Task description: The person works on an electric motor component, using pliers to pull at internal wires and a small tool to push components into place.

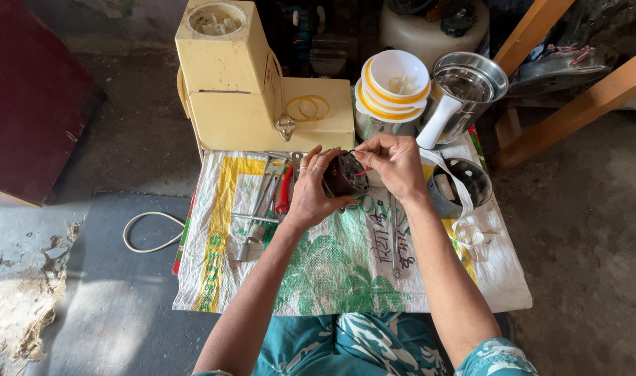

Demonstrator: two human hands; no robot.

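Motor part (346, 175), small and dark, sits over the printed sack (346, 271), clasped in your left hand (311, 191) while your right hand (394, 163) pinches its thin wires (360, 170); this looks like wiring work, needing steady fingertips.

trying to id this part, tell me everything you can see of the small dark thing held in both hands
The small dark part is a blocky, roughly round motor-like piece, blackish with metal glints. Thin red and dark wires come off its right side. The left hand cups it from the left and beneath; the right hand pinches a wire at its top. It is held above the printed woven sack, in front of the cream appliance base. Finer details are too small to tell.
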